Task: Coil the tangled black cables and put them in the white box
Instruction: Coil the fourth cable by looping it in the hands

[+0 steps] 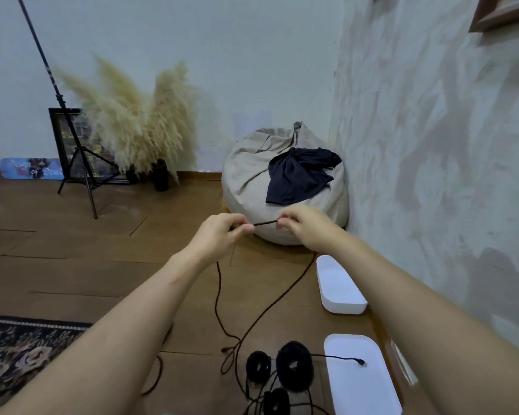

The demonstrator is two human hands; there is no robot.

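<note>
Both arms are stretched forward. My left hand [222, 232] and my right hand [304, 224] each pinch a black cable [264, 223], holding a short taut stretch between them. From both hands the cable hangs down to the wooden floor, where it crosses itself in a loose loop [232, 351]. Three coiled black cable bundles [294, 365] lie on the floor at the bottom centre, with loose strands around them. One plug end rests on a flat white lid [357, 381]. The white box [339, 287] stands open by the wall, under my right forearm.
A beige bean bag [252, 175] with a dark cloth [300, 175] on it fills the corner ahead. Pampas grass in dark vases [159, 175], a tripod stand [81, 163] and a framed picture stand at the back left. A patterned rug [21, 354] lies at the lower left.
</note>
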